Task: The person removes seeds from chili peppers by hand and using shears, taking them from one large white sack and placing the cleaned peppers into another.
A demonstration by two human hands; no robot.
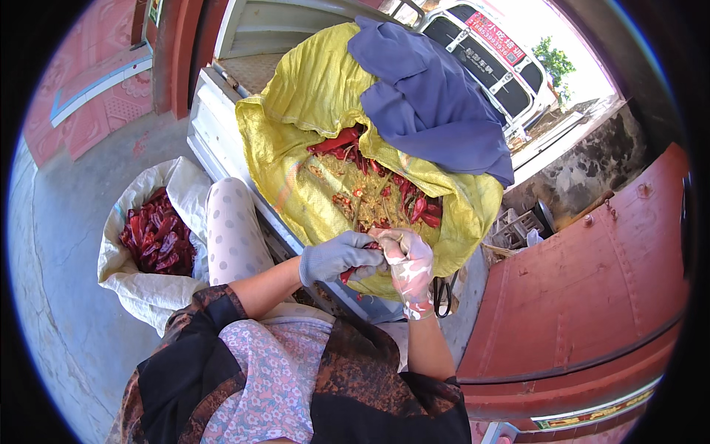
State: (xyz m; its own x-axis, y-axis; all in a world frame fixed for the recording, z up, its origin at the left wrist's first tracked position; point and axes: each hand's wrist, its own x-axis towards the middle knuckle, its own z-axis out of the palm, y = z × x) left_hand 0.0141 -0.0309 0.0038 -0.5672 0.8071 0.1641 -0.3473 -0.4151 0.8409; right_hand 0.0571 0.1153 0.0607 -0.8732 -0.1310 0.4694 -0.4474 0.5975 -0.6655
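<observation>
My left hand (336, 257), in a grey glove, is closed around a dried red chili pepper (346, 276), whose end pokes out below the fingers. Against its fingertips, my right hand (408, 265), in a pink and white patterned glove, is closed in a pinch; what lies between those fingers is hidden. Both hands are over the near edge of a large yellow woven sack (277, 159), spread open. Inside it lie more red chili peppers (414, 203) and yellowish stems and broken bits (362, 194).
To my left, beside my dotted trouser leg, a white woven sack (122, 281) holds many red chili peppers (159, 237). A blue-grey cloth (429, 103) covers the yellow sack's far side. The sack rests on a white truck bed (211, 111). At right stands a red metal panel (584, 274).
</observation>
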